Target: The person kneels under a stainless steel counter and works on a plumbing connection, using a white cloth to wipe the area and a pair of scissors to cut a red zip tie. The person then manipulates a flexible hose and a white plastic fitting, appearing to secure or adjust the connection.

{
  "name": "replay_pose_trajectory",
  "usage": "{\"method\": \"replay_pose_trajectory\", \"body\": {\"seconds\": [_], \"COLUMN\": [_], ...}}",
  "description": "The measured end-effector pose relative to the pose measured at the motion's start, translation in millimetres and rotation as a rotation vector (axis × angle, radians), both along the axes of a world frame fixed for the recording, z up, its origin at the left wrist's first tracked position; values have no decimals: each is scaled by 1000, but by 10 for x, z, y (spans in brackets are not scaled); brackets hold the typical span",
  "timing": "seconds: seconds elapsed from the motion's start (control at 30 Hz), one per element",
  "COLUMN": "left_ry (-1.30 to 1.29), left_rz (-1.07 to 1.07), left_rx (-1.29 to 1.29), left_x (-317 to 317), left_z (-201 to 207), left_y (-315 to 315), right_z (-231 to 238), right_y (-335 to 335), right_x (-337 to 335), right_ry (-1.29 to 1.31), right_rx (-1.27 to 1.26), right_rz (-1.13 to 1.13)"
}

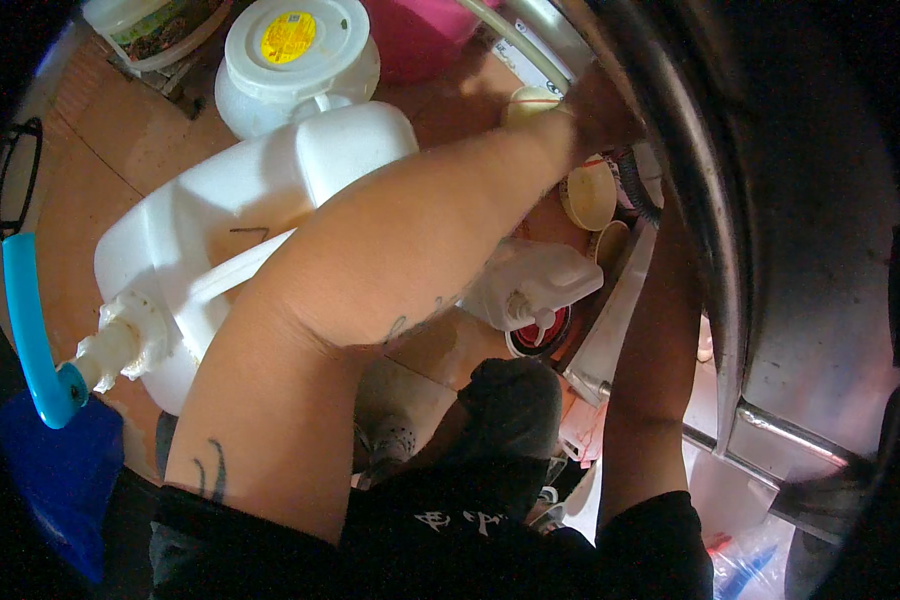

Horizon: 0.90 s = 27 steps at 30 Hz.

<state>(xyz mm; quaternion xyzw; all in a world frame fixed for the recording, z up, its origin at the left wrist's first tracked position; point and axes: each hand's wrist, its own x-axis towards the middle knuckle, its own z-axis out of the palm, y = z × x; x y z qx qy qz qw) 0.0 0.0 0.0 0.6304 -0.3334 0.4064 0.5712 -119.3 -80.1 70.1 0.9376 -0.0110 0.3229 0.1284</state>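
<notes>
My left arm stretches across the middle to the far right. My left hand (604, 108) is in dark shadow under a curved metal edge (705, 190), its fingers hidden. Near it are a pale hose (520, 42), a yellowish round cup (532, 104) and a dark ribbed hose (635, 185). My right forearm (660, 330) runs up behind the same metal edge, so the right hand is out of sight. What either hand touches cannot be made out. Below the left forearm lies a translucent plastic jug (530, 280).
A large white jerrycan (210, 210) with a blue-handled tap (35, 330) lies at left. Behind it stand a white lidded tub (295, 60) and a pink container (420, 40). Another pale cup (590, 195) lies on its side. A blue cloth-like item (55, 480) is at lower left.
</notes>
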Motion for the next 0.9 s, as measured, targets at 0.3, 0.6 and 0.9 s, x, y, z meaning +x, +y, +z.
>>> {"method": "replay_pose_trajectory", "body": {"seconds": [0.3, 0.6, 0.9], "left_ry": [144, 115, 105], "left_rz": [-269, -120, -78], "left_rx": [360, 420, 427], "left_x": [470, 499, 590], "left_z": [-77, 122, 292], "left_y": [198, 250, 202], "right_z": [-47, -246, 172], "right_y": [-205, 288, 771], "right_x": [138, 131, 136], "right_ry": [70, 2, 65], "right_rx": [-201, 416, 1066], "right_rz": [39, 74, 29]}}
